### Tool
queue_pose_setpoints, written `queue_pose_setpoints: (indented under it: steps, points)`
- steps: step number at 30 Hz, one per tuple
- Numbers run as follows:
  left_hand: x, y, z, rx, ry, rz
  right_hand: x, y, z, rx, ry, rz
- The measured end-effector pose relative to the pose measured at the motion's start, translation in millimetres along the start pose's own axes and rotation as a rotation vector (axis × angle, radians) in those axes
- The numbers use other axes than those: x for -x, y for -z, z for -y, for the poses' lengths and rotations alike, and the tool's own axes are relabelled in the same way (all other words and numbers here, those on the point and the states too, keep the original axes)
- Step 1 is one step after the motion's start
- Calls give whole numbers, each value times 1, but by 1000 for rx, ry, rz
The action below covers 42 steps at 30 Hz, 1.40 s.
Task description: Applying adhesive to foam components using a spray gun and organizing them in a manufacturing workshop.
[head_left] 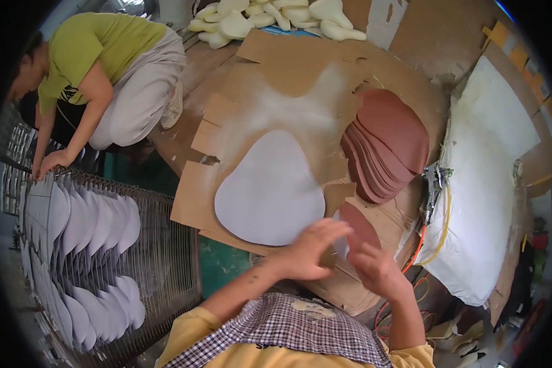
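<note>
A large grey saddle-shaped sheet [270, 190] lies flat on the cardboard in front of me. To its right, my right hand [377, 270] is closed on the near edge of a reddish-brown sheet [360, 224], whose pale grey underside shows along its left side. My left hand [310, 248] has its fingers stretched toward this sheet, thumb apart, just off the lower right edge of the grey one. Whether its fingertips touch the brown sheet I cannot tell. Farther right sits a fanned stack of reddish-brown saddle-shaped sheets [389, 144].
Cardboard [300, 67] dusted white covers the worktop. A spray gun [434, 184] with orange and yellow hoses lies right, beside a white-covered panel [484, 153]. Pale foam saddle pieces [282, 15] are heaped behind. At left, a person [110, 73] bends over a wire rack [165, 257] holding grey sheets.
</note>
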State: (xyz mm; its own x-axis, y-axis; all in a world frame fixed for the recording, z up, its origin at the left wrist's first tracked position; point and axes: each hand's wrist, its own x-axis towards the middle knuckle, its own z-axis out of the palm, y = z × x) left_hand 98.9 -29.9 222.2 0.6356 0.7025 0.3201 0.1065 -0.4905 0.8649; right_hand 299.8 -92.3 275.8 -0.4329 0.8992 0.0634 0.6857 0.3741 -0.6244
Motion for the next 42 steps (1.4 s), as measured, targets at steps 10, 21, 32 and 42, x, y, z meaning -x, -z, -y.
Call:
queue_pose_setpoints:
  steps: [10,21,32,42]
  points:
    - [33,143,-15,412,170,453,-96,94,102,-115,141,-134]
    - [51,175,160,-669,731,-143,-279,-88,-109,78,-164,-349]
    - [45,91,175,-803,693,-36,-168,-173,-83,177,-423,-149]
    - [14,88,175,-754,887,-199,-153,7,-182,416,-308,-792]
